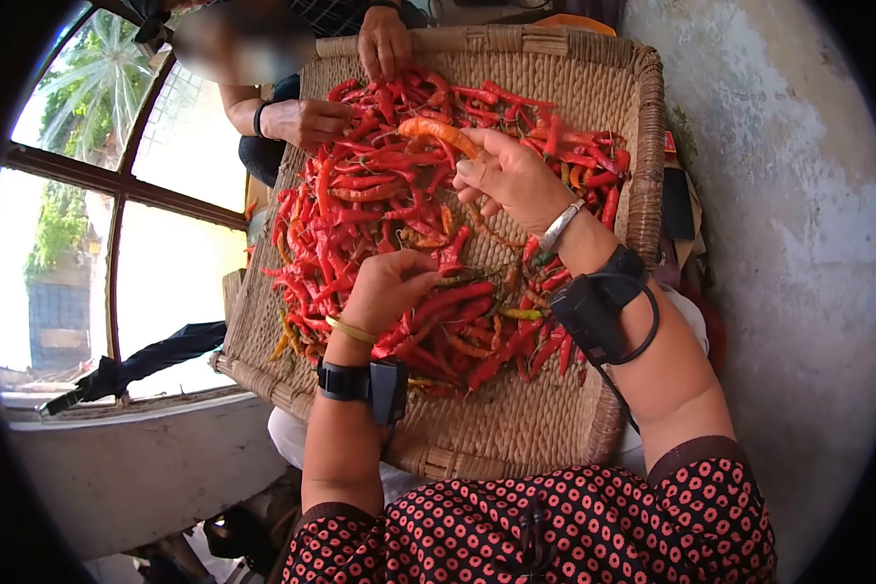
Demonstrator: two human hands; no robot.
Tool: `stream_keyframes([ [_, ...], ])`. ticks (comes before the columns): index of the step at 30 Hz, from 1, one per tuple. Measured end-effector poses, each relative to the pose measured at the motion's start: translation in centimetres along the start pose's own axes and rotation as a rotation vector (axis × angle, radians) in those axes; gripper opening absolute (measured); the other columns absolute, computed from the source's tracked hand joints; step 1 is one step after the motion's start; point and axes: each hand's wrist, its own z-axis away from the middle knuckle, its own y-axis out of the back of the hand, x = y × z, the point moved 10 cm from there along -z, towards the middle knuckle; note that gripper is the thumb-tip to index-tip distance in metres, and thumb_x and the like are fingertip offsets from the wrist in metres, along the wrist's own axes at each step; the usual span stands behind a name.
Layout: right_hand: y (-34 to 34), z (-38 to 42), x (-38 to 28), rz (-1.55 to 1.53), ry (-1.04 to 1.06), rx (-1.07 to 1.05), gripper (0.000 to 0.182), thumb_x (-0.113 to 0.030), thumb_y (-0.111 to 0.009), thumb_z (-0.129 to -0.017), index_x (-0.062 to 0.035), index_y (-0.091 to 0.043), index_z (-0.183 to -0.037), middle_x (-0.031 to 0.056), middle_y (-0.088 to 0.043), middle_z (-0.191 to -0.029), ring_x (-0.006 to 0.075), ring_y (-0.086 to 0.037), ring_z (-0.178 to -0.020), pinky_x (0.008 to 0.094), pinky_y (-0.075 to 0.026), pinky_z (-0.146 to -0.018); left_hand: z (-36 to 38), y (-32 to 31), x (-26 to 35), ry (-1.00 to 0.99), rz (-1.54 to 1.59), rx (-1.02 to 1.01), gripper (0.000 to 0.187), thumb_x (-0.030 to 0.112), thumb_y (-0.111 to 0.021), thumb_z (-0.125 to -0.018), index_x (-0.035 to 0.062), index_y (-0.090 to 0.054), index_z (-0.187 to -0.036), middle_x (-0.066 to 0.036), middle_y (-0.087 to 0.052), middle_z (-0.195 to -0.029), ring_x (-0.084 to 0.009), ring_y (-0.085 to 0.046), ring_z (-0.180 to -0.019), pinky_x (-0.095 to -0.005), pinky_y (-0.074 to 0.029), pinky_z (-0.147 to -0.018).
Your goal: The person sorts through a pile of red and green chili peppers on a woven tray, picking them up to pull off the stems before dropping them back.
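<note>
A large heap of red chili peppers (370,190) lies on a woven wicker tray (506,428). Raised over the heap, my right hand (521,185) grips one orange chili pepper (438,130) by its end, between thumb and fingers. My left hand (391,287) is low at the middle of the heap. Its thumb and forefinger pinch at the end of a short red chili pepper (454,250); the exact contact is partly hidden. Among the red ones lie some yellowish, greenish and shrivelled peppers.
Across the tray, a co-worker's two hands (311,123) (384,44) touch the far left part of the heap. A barred window (117,195) and a dark folded umbrella (156,358) are at left. A plaster wall (779,243) borders the right.
</note>
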Motion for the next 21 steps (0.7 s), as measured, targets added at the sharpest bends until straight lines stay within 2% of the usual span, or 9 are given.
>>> stream_keyframes([
  [2,-0.1,-0.4,0.2,0.080,0.064,-0.016,0.042,-0.027,-0.062,-0.080,0.0007,-0.055,-0.111,0.0067,-0.061,-0.079,0.0132,-0.059,-0.077,0.0242,-0.047,-0.060,0.4,-2.4,3.1,-0.243,-0.504,-0.101,0.015,0.010,-0.068,-0.074,0.0007,-0.063,-0.085,-0.005,-0.060,-0.072,-0.0127,-0.057,-0.065,-0.0244,-0.046,-0.061],
  [3,-0.4,-0.5,0.7,0.461,0.073,-0.034,0.041,-0.026,-0.062,-0.079,0.0004,-0.055,-0.110,0.0078,-0.062,-0.079,0.0160,-0.060,-0.075,0.0271,-0.048,-0.063,0.4,-3.2,3.1,-0.223,-0.606,-0.153,0.020,0.013,-0.070,-0.068,0.0028,-0.064,-0.085,-0.010,-0.060,-0.074,-0.0211,-0.059,-0.068,-0.0299,-0.047,-0.062],
  [4,-0.7,-0.5,1.2,0.843,0.078,-0.051,0.040,-0.026,-0.062,-0.079,0.0002,-0.056,-0.108,0.0088,-0.062,-0.079,0.0188,-0.061,-0.074,0.0301,-0.048,-0.065,0.3,-3.3,3.0,-0.223,-0.606,-0.153,0.020,0.013,-0.070,-0.068,0.0028,-0.064,-0.085,-0.010,-0.060,-0.074,-0.0211,-0.059,-0.068,-0.0299,-0.047,-0.062],
  [7,-3.1,0.5,2.1,0.827,0.039,-0.243,0.035,-0.026,-0.063,-0.076,-0.0027,-0.060,-0.102,0.0110,-0.064,-0.079,0.0229,-0.062,-0.074,0.0327,-0.047,-0.069,0.6,-4.6,3.2,-0.321,-0.785,-0.225,0.023,0.018,-0.070,-0.066,0.0048,-0.065,-0.085,-0.011,-0.061,-0.073,-0.0264,-0.059,-0.070,-0.0339,-0.048,-0.064],
  [10,-4.7,1.4,3.0,0.847,0.026,-0.382,0.035,-0.029,-0.064,-0.075,-0.0049,-0.061,-0.100,0.0108,-0.064,-0.079,0.0250,-0.062,-0.076,0.0345,-0.047,-0.070,0.6,-4.8,1.5,-0.192,-0.919,-0.297,0.024,0.022,-0.069,-0.065,0.0063,-0.066,-0.083,-0.011,-0.061,-0.074,-0.0297,-0.058,-0.073,-0.0375,-0.047,-0.065],
  [14,-5.6,1.9,3.7,0.958,0.063,-0.471,0.038,-0.032,-0.064,-0.073,-0.0064,-0.062,-0.101,0.0111,-0.063,-0.080,0.0270,-0.061,-0.079,0.0365,-0.046,-0.073,0.4,-2.9,2.8,-0.257,-0.710,-0.128,0.019,0.017,-0.069,-0.068,0.0044,-0.065,-0.081,-0.009,-0.060,-0.072,-0.0226,-0.058,-0.067,-0.0315,-0.047,-0.061],
  [16,-5.8,2.0,3.7,0.906,0.049,-0.488,0.037,-0.033,-0.062,-0.073,-0.0078,-0.063,-0.100,0.0168,-0.063,-0.094,0.0308,-0.059,-0.091,0.0380,-0.046,-0.081,0.2,-1.7,2.9,-0.224,-0.623,-0.050,0.016,0.014,-0.068,-0.071,0.0030,-0.064,-0.081,-0.006,-0.060,-0.071,-0.0174,-0.058,-0.064,-0.0280,-0.046,-0.060],
  [19,-5.9,2.1,3.2,0.755,0.043,-0.496,0.032,-0.029,-0.063,-0.072,-0.0067,-0.065,-0.096,0.0155,-0.064,-0.089,0.0291,-0.061,-0.087,0.0351,-0.047,-0.079,0.0,-0.6,1.7,-0.109,-0.262,-0.035,0.007,0.005,-0.063,-0.080,0.0004,-0.062,-0.085,0.004,-0.056,-0.074,-0.0020,-0.049,-0.067,-0.0180,-0.042,-0.059],
  [21,-5.7,1.7,3.2,0.691,0.049,-0.471,0.028,-0.025,-0.063,-0.072,-0.0062,-0.065,-0.093,0.0139,-0.065,-0.085,0.0260,-0.062,-0.081,0.0332,-0.048,-0.074,0.0,-0.8,1.2,-0.075,-0.182,-0.058,0.010,0.005,-0.063,-0.080,0.0003,-0.061,-0.089,0.004,-0.057,-0.075,-0.0024,-0.050,-0.067,-0.0180,-0.042,-0.060],
])
